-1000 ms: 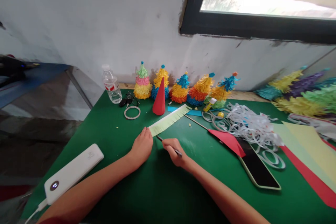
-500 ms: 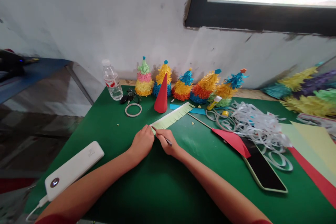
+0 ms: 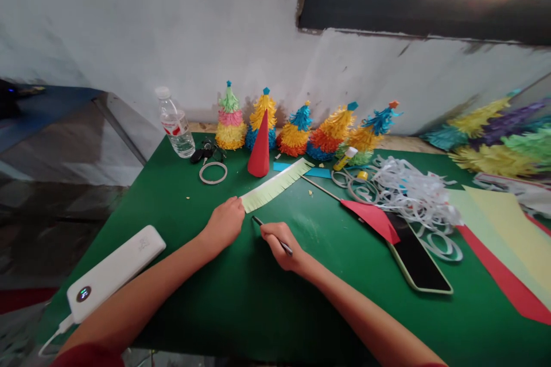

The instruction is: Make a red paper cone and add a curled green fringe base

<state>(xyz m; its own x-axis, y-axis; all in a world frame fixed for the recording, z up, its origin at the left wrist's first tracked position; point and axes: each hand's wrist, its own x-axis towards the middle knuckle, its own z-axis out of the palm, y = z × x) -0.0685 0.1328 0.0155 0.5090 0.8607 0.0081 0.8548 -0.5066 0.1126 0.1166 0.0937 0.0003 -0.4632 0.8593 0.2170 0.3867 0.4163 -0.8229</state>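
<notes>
My left hand (image 3: 224, 222) is closed on the near end of a pale green fringed paper strip (image 3: 275, 184), which slants away up to the right. A whitish band runs along the strip's uncut far edge, and the cut fringe points towards me. In my right hand (image 3: 282, 245) is a slim dark pen (image 3: 257, 221), gripped with its tip pointing up and left. That tip is a short way below the strip, apart from it. Just behind the strip stands a red paper cone (image 3: 259, 152), with a flat blue paper piece (image 3: 318, 172) at its right.
Several fringed paper trees (image 3: 230, 126) line the wall. A water bottle (image 3: 176, 126), keys (image 3: 206, 152) and a tape ring (image 3: 213, 173) are at left, a power bank (image 3: 116, 273) nearer. To the right lie a glue stick (image 3: 345, 159), white paper strips (image 3: 404, 189) and a phone (image 3: 424, 261).
My right hand has drawn back down and right, taking the pen's tip off the strip. My left hand stays on the strip's near end. The view has shifted slightly.
</notes>
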